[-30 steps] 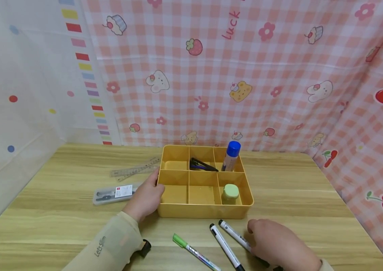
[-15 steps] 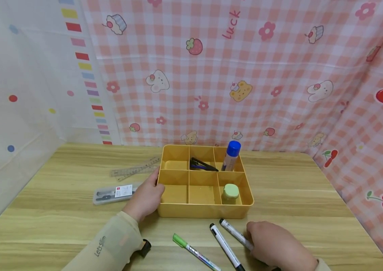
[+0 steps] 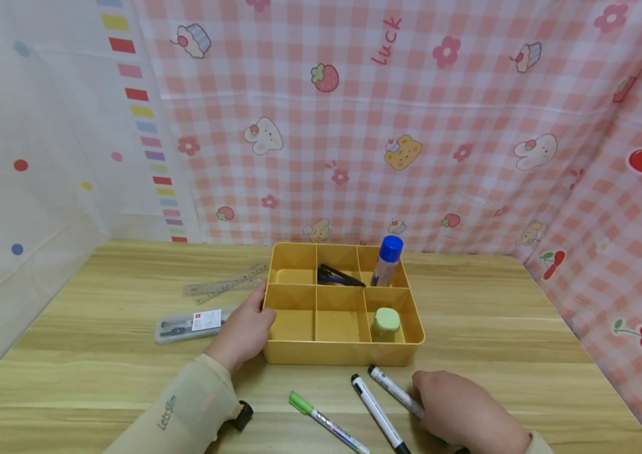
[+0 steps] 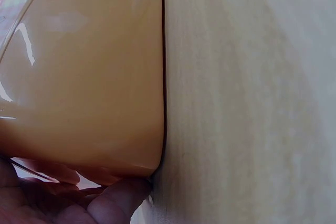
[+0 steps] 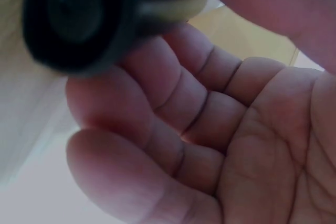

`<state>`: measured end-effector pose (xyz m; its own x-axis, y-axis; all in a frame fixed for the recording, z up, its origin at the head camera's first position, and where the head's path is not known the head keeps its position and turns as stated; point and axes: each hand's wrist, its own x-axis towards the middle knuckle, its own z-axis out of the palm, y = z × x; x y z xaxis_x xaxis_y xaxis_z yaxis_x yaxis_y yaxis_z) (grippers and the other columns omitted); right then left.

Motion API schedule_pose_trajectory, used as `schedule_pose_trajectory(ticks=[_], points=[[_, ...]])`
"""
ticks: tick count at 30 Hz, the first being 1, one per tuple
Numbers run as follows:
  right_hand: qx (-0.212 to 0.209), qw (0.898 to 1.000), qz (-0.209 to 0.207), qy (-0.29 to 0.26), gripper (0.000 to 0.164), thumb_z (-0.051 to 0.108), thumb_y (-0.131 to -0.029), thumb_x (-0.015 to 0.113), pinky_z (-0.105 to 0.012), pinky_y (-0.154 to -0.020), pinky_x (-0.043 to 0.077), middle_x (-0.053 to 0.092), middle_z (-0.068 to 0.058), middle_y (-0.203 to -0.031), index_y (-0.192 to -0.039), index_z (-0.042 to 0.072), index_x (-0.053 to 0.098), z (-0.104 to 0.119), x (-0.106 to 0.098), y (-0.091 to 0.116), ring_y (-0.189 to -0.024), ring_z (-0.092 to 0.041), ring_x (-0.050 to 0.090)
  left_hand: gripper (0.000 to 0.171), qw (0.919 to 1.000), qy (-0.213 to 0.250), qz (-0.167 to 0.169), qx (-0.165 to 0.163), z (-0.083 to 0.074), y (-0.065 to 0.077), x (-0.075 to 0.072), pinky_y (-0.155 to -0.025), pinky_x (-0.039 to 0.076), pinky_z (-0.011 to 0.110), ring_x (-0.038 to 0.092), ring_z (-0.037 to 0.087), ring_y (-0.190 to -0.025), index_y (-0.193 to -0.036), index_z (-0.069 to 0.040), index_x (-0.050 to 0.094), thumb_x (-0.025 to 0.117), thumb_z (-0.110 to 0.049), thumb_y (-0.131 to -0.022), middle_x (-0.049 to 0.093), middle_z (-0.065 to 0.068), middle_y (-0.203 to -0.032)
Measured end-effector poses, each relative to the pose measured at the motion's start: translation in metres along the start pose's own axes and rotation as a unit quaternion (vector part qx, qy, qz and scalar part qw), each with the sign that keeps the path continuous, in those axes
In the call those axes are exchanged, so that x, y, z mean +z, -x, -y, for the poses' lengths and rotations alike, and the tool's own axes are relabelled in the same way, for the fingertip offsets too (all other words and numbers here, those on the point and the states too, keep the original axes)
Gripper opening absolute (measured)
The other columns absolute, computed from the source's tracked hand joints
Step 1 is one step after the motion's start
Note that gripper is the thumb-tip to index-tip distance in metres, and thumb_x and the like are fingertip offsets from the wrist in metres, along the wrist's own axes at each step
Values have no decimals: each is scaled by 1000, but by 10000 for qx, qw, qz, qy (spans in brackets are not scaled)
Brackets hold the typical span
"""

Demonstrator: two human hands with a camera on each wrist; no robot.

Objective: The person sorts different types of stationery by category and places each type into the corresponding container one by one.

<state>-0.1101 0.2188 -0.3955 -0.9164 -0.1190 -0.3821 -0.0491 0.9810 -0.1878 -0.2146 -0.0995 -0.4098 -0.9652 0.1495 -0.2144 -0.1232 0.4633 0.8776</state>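
Note:
My left hand [image 3: 244, 328] holds the left side of a yellow six-compartment organizer box [image 3: 338, 354], thumb at the rim. The left wrist view shows its fingers [image 4: 113, 203] against the box wall [image 4: 94, 77], low by the table. In front of the box, my right hand [image 3: 463, 407] pinches a white marker [image 3: 395, 389] by its near part, which the hand covers in the head view. From the right wrist, the marker's black end [image 5: 76, 9] shows between thumb and curled fingers. A second white marker [image 3: 379, 413] and a green-capped marker [image 3: 329, 424] lie to its left.
In the box are a glue stick [image 3: 388, 261] with a blue cap, a black item [image 3: 340, 276] and a small green-lidded jar [image 3: 386, 323]. Left of it lie clear rulers [image 3: 224, 285] and a transparent case [image 3: 185, 325]. A dark cylindrical object [image 3: 243, 416] sits beside the left sleeve.
My right hand has closed on the white marker and covers its near end, which showed before. The marker has turned slightly. My left hand and the box stay in place.

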Motion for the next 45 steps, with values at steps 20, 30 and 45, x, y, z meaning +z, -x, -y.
schedule_pose_trajectory(ticks=[20, 30, 45], points=[[-141, 9994, -130, 281, 20, 0, -89, 70, -38, -63, 47, 54, 0, -70, -83, 16, 61, -3, 3, 0, -66, -21, 51, 67, 10000, -41, -27, -14, -1, 1, 0, -129, 16, 62, 21, 35, -162, -171, -27, 12, 36, -23, -109, 23, 6, -176], [-93, 9996, -31, 262, 18, -2, -91, 69, -40, -65, 50, 56, -1, -72, -88, 15, 64, -2, 1, 0, -67, -21, 52, 67, 10000, -68, -57, 24, -1, 0, 1, -129, 17, 63, 23, 36, -161, -171, -27, 13, 36, -22, -108, 25, 7, -175], [-283, 9982, -397, 344, 22, -3, -89, 72, -38, -62, 48, 54, 1, -71, -86, 18, 64, -2, -2, 4, -66, -20, 50, 67, 10000, -3, -21, 20, -1, 0, 0, -129, 17, 63, 23, 37, -161, -171, -26, 14, 36, -22, -108, 26, 7, -175]])
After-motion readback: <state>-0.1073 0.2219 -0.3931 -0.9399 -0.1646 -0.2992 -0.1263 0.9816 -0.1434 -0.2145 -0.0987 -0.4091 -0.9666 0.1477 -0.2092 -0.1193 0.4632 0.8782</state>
